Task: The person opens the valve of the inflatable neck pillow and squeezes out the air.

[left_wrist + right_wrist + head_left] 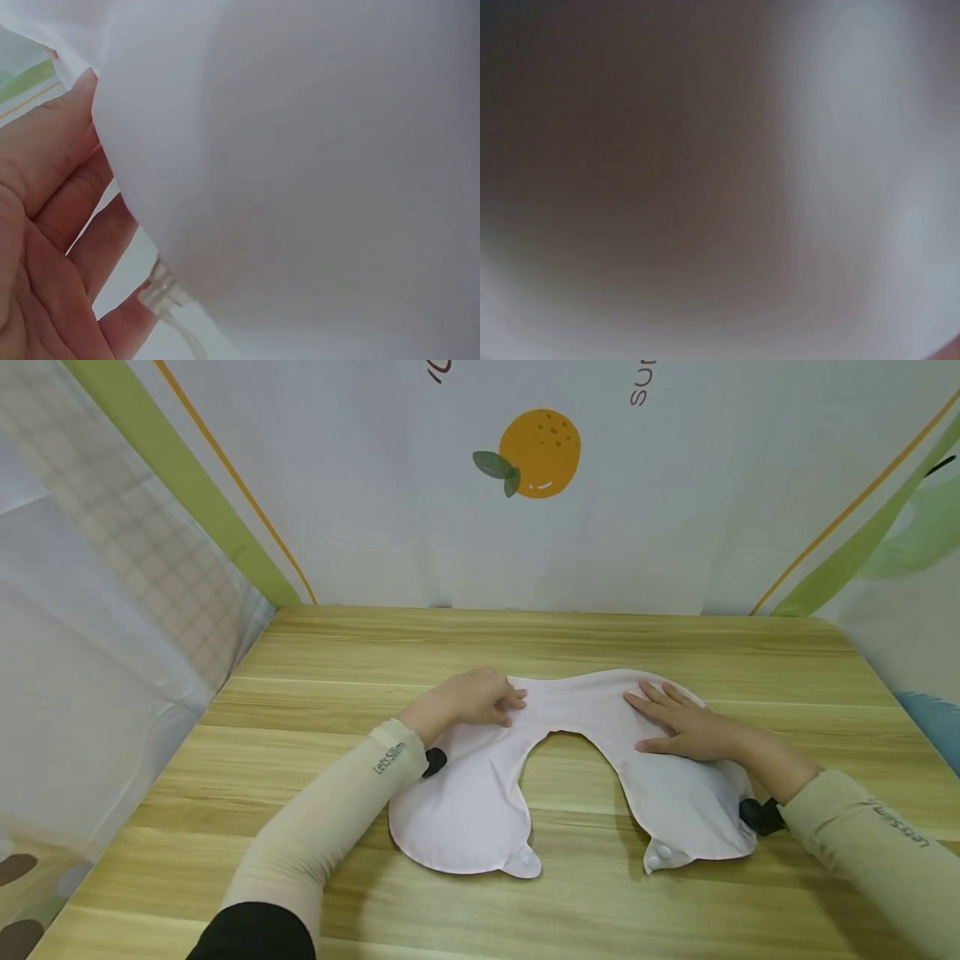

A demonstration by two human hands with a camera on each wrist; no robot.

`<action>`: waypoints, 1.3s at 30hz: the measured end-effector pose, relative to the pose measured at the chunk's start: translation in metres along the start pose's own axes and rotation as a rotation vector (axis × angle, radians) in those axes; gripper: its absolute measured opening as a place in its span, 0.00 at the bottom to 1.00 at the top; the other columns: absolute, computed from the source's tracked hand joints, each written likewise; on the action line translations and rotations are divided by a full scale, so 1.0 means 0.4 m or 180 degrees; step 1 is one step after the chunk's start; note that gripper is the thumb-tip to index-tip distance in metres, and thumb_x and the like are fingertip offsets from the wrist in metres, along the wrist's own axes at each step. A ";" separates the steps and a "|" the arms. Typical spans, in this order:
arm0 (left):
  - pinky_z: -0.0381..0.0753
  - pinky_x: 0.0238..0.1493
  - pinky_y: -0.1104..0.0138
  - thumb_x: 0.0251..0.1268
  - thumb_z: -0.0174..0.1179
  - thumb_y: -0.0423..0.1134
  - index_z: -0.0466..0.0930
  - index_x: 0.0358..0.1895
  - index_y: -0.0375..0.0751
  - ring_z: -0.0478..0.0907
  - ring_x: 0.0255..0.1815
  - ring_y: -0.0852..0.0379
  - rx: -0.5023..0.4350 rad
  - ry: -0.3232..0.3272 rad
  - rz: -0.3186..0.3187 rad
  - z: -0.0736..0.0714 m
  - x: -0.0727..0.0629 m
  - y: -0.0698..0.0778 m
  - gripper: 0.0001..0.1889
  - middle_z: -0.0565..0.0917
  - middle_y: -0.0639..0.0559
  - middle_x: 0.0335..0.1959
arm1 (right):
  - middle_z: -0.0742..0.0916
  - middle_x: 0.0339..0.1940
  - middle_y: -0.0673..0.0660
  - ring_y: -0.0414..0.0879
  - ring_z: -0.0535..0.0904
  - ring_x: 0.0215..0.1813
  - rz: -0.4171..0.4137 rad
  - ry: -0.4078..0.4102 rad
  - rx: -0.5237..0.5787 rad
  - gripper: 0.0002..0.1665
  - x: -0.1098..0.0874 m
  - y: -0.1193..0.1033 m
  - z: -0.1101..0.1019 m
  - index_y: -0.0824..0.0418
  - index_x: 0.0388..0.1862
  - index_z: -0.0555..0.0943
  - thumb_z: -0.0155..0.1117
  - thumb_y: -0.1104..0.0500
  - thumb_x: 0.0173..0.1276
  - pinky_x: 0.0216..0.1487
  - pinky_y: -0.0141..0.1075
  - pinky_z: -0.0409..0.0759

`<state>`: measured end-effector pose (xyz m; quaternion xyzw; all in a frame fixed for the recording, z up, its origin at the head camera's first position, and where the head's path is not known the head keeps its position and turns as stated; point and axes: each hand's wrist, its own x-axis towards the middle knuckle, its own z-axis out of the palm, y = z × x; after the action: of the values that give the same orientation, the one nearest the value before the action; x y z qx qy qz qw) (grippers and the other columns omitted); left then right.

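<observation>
A pale pink U-shaped neck pillow (465, 810) lies on the wooden table, its curve at the back and both rounded ends toward me. A small tab with snap buttons sits on each inner corner. My left hand (472, 695) rests on its back left part with loosely bent fingers. In the left wrist view, spread fingers (56, 187) reach the pillow's edge, their tips partly hidden behind it, beside a clear plastic valve (166, 291). My right hand (686, 727) lies spread on the back right part. The right wrist view is blurred by something very close.
The wood-grain table (247, 777) extends around the pillow on every side. Behind it hangs a white curtain (375, 510) printed with an orange, and more printed cloth covers both sides. Black wrist cameras sit against the pillow near both sleeves.
</observation>
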<state>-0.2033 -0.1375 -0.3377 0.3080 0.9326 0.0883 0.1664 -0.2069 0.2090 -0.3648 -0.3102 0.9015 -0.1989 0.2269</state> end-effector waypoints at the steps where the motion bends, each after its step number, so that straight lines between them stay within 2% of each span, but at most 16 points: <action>1: 0.78 0.55 0.66 0.63 0.68 0.41 0.81 0.61 0.46 0.81 0.47 0.58 -0.0002 0.0008 0.0001 0.001 -0.001 -0.002 0.22 0.75 0.57 0.67 | 0.46 0.81 0.72 0.77 0.33 0.78 -0.0001 0.0003 -0.0004 0.50 0.000 0.000 0.000 0.60 0.81 0.52 0.61 0.40 0.70 0.69 0.77 0.37; 8: 0.77 0.51 0.67 0.64 0.67 0.41 0.80 0.61 0.46 0.78 0.40 0.60 -0.0072 0.0051 0.0016 0.010 -0.006 -0.012 0.22 0.75 0.56 0.67 | 0.47 0.81 0.73 0.77 0.34 0.78 -0.0004 0.0019 -0.0023 0.50 -0.001 -0.005 -0.002 0.61 0.81 0.53 0.61 0.40 0.71 0.69 0.77 0.37; 13: 0.76 0.53 0.66 0.65 0.67 0.41 0.80 0.62 0.46 0.80 0.45 0.57 -0.0109 0.0033 -0.0061 0.010 -0.019 -0.017 0.22 0.74 0.56 0.68 | 0.48 0.81 0.73 0.78 0.35 0.78 -0.0001 0.0030 -0.0059 0.49 -0.002 -0.008 -0.002 0.61 0.81 0.53 0.61 0.40 0.71 0.69 0.77 0.38; 19: 0.77 0.55 0.65 0.65 0.66 0.40 0.79 0.63 0.45 0.81 0.50 0.54 -0.0123 0.0075 -0.0024 0.012 -0.033 -0.032 0.23 0.74 0.55 0.68 | 0.48 0.81 0.74 0.78 0.35 0.78 -0.0020 0.0052 -0.0053 0.49 -0.004 -0.006 -0.001 0.62 0.80 0.54 0.61 0.41 0.71 0.69 0.77 0.39; 28: 0.76 0.50 0.68 0.64 0.67 0.39 0.80 0.62 0.44 0.83 0.48 0.56 -0.0274 0.0105 -0.0136 0.010 -0.060 -0.053 0.22 0.74 0.55 0.68 | 0.49 0.81 0.74 0.78 0.36 0.78 -0.0020 0.0066 -0.0093 0.49 -0.006 -0.008 -0.004 0.62 0.80 0.54 0.61 0.40 0.71 0.70 0.76 0.41; 33: 0.76 0.51 0.67 0.65 0.66 0.38 0.79 0.62 0.43 0.82 0.47 0.57 -0.0257 0.0092 -0.0147 0.007 -0.067 -0.061 0.22 0.74 0.54 0.69 | 0.51 0.80 0.74 0.78 0.38 0.78 -0.0049 0.0080 -0.0129 0.49 -0.008 -0.007 -0.006 0.63 0.80 0.55 0.61 0.41 0.71 0.71 0.75 0.43; 39: 0.76 0.58 0.62 0.65 0.66 0.38 0.79 0.62 0.43 0.81 0.57 0.52 -0.0262 0.0095 -0.0224 0.005 -0.081 -0.072 0.22 0.74 0.54 0.69 | 0.51 0.80 0.73 0.77 0.38 0.78 -0.0055 0.0072 -0.0138 0.49 -0.005 -0.004 -0.007 0.62 0.80 0.55 0.62 0.40 0.70 0.72 0.74 0.43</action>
<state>-0.1939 -0.1798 -0.3389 0.2665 0.9408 0.1253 0.1680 -0.2061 0.2099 -0.3613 -0.3205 0.9055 -0.1847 0.2081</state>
